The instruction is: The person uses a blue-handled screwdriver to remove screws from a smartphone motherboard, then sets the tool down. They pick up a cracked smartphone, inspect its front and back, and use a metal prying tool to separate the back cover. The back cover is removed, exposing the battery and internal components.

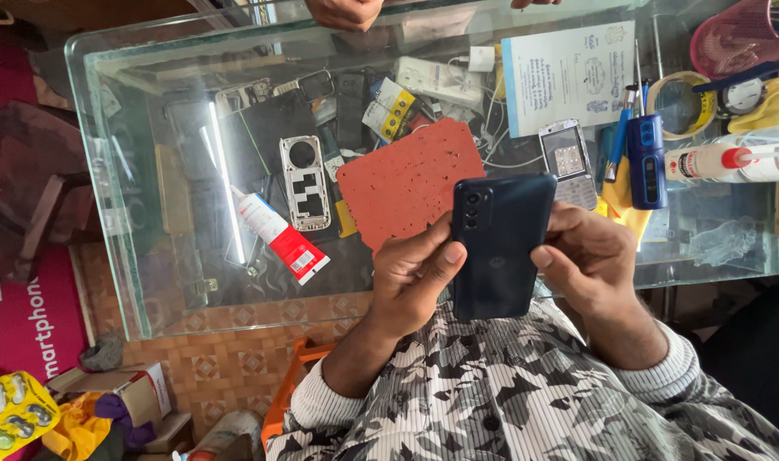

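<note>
Above glass table (133,256) edge, hands (415,273) grip dark phone (498,243), red mat (406,179) just beyond

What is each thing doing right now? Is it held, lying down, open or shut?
Dark blue phone: held up in both hands, back side showing.
Left hand: gripping the phone's left edge.
Right hand: gripping the phone's right edge.
Red mat: lying flat on the glass table.
Glue tube: lying down, capped.
Keypad phone: lying face up.
</note>
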`<action>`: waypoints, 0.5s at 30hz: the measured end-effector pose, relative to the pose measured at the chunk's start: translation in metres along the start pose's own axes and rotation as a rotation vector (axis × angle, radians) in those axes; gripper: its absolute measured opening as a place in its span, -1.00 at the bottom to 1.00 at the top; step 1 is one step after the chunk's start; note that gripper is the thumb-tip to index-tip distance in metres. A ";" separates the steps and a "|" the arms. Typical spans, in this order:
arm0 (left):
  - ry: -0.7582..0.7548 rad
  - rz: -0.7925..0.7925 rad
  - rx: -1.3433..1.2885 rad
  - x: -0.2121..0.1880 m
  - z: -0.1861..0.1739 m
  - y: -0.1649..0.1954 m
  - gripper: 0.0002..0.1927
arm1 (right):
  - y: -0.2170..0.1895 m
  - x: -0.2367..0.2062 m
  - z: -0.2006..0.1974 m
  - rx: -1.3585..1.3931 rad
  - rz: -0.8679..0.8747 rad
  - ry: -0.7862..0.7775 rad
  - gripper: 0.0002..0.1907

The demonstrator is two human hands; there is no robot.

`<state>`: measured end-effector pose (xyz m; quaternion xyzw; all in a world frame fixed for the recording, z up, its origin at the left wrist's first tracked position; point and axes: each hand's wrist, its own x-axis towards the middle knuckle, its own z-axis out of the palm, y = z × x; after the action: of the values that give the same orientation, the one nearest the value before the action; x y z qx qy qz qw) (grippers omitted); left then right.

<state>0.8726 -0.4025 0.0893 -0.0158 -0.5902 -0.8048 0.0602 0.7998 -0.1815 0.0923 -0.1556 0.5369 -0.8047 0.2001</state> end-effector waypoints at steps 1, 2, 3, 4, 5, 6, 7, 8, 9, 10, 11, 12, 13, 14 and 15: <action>-0.007 0.009 0.035 0.001 0.001 0.003 -0.61 | 0.003 0.001 -0.002 0.011 0.021 0.018 -0.77; -0.017 0.012 0.050 0.001 0.002 0.007 -0.60 | 0.008 0.002 -0.004 0.059 0.023 0.023 -0.76; -0.027 0.015 0.065 0.002 0.003 0.011 -0.59 | 0.013 0.003 -0.006 0.107 0.025 0.029 -0.76; -0.036 0.018 0.080 0.003 0.004 0.017 -0.58 | 0.017 0.004 -0.007 0.157 0.028 0.034 -0.76; -0.051 0.029 0.060 0.004 0.005 0.021 -0.57 | 0.021 0.004 -0.009 0.183 0.050 0.039 -0.76; -0.065 0.040 0.040 0.004 0.006 0.025 -0.55 | 0.023 0.004 -0.011 0.209 0.074 0.045 -0.76; -0.080 0.051 0.019 0.005 0.007 0.029 -0.54 | 0.025 0.004 -0.013 0.235 0.097 0.051 -0.76; -0.091 0.073 0.047 0.006 0.007 0.032 -0.52 | 0.027 0.004 -0.014 0.245 0.113 0.056 -0.75; -0.103 0.097 0.074 0.007 0.007 0.035 -0.51 | 0.028 0.004 -0.015 0.254 0.127 0.060 -0.75; -0.114 0.120 0.101 0.007 0.007 0.037 -0.49 | 0.029 0.004 -0.016 0.264 0.142 0.064 -0.75; -0.114 0.106 0.103 0.007 0.007 0.039 -0.48 | 0.030 0.004 -0.016 0.272 0.146 0.064 -0.75; -0.115 0.091 0.103 0.007 0.008 0.039 -0.47 | 0.030 0.004 -0.017 0.279 0.149 0.064 -0.76; -0.115 0.078 0.104 0.007 0.007 0.040 -0.45 | 0.032 0.006 -0.016 0.286 0.152 0.063 -0.77; -0.116 0.060 0.085 0.007 0.007 0.039 -0.45 | 0.032 0.005 -0.017 0.280 0.155 0.069 -0.77; -0.115 0.045 0.068 0.008 0.006 0.038 -0.45 | 0.033 0.007 -0.016 0.274 0.157 0.072 -0.77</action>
<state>0.8692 -0.4088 0.1283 -0.0735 -0.6193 -0.7804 0.0447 0.7916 -0.1833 0.0560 -0.0553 0.4393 -0.8573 0.2625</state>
